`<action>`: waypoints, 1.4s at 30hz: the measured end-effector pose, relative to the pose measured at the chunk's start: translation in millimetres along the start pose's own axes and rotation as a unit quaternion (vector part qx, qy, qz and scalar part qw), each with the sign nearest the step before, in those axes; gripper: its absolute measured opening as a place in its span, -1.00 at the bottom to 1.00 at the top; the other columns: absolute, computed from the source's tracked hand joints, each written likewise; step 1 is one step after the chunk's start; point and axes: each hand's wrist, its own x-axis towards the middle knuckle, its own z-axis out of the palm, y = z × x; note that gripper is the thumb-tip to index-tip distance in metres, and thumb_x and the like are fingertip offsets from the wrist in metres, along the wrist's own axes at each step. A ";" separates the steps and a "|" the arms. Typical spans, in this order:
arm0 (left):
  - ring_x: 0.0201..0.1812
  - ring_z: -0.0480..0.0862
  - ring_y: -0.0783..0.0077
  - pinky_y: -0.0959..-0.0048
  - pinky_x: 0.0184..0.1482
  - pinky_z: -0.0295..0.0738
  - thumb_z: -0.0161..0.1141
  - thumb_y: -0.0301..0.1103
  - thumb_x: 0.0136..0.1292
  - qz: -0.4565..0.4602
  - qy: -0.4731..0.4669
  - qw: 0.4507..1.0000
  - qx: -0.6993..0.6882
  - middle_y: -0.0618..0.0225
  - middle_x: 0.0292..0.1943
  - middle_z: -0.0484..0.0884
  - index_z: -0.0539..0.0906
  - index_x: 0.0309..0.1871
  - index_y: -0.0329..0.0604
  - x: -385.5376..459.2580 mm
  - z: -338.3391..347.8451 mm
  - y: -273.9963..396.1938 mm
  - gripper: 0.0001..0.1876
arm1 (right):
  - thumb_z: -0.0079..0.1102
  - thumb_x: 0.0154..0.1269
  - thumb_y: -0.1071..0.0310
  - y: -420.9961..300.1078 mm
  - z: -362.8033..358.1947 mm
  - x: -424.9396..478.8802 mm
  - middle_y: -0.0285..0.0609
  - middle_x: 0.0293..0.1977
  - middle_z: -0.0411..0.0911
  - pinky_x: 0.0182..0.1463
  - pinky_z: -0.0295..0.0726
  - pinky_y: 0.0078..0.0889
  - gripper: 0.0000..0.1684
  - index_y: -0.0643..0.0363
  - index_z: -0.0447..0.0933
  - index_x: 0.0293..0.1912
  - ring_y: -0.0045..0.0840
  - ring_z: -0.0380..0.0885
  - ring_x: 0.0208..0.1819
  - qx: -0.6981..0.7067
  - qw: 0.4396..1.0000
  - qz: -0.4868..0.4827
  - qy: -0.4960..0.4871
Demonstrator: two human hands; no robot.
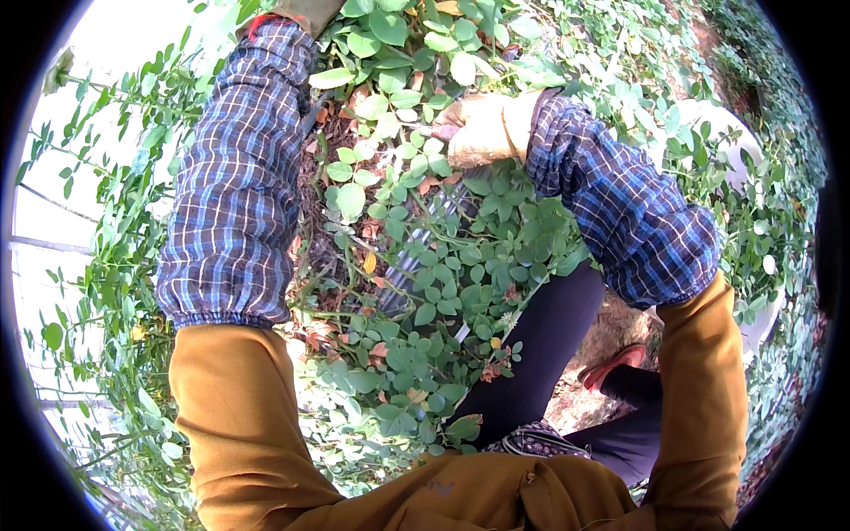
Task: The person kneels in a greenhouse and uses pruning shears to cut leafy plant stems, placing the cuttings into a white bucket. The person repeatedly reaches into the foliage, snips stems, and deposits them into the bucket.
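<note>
My left hand (307, 12), in a tan work glove, reaches forward into the leaves at the top edge. Only its wrist part shows, and its fingers are out of the picture. My right hand (491, 129), also gloved, is closed around a small hand tool (443, 131) with a pinkish handle. The tool's thin, pale tip points left among leafy stems, and its exact kind is unclear. Rose-like shrub foliage (438, 279) surrounds both hands. Between my forearms lies brown dry leaf litter (325, 179) at the base of the stems.
A grey ridged strip (422, 242) runs beneath the leaves. My knee (564, 318) presses close to the shrub, with a reddish shoe (614, 368) on bare soil. White objects (720, 136) sit partly behind leaves at right. Tall stems (126, 265) line the bright left side.
</note>
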 end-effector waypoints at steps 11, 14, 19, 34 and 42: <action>-0.08 0.66 0.27 0.35 0.00 0.55 0.28 -0.03 0.08 -0.004 0.001 0.999 0.033 0.24 -0.10 0.67 0.59 0.05 -0.06 -5.2 -3.9 -13.3 -0.51 | 0.18 0.24 0.16 15.2 27.3 13.5 -0.27 -0.58 0.54 -0.40 0.41 -0.43 -0.74 0.15 0.58 -0.41 -0.55 0.45 -0.52 0.078 0.997 -0.010 0.002; -0.07 0.66 0.27 0.34 0.01 0.55 0.28 -0.01 0.07 -0.014 0.007 0.998 0.062 0.24 -0.09 0.67 0.59 0.06 -0.05 -21.4 -20.6 -25.5 -0.49 | 0.19 0.23 0.28 32.2 47.6 1.3 -0.38 -0.60 0.47 -0.45 0.34 -0.52 -0.84 0.15 0.58 -0.39 -0.65 0.36 -0.54 0.042 0.996 -0.024 0.081; -0.05 0.66 0.26 0.34 0.02 0.55 0.28 0.01 0.06 -0.056 0.031 0.993 0.101 0.24 -0.07 0.67 0.59 0.07 -0.03 -69.4 -57.8 -59.5 -0.47 | 0.24 0.03 0.36 40.7 38.7 -44.1 -0.43 -0.59 0.44 -0.47 0.29 -0.57 -0.77 0.14 0.60 -0.23 -0.73 0.31 -0.55 0.333 0.940 0.052 0.059; -0.01 0.66 0.23 0.33 0.07 0.54 0.30 0.09 0.01 -0.070 0.156 0.973 -0.157 0.25 -0.03 0.67 0.58 0.11 0.01 -89.2 -146.1 115.9 -0.40 | 0.31 0.08 0.50 23.6 110.5 -256.8 -0.29 -0.35 0.55 -0.33 0.48 -0.55 -0.61 0.26 0.53 -0.04 -0.60 0.50 -0.39 0.655 0.724 0.068 0.205; -0.19 0.65 0.13 0.34 -0.05 0.53 0.33 -0.02 0.01 0.012 -0.124 0.962 -0.244 0.12 -0.20 0.66 0.57 0.07 -0.18 39.0 9.9 397.4 -0.41 | 0.19 0.13 0.52 8.0 136.7 -292.0 -0.22 -0.34 0.52 -0.21 0.47 -0.50 -0.69 0.27 0.49 -0.08 -0.50 0.52 -0.33 0.729 0.639 0.053 0.239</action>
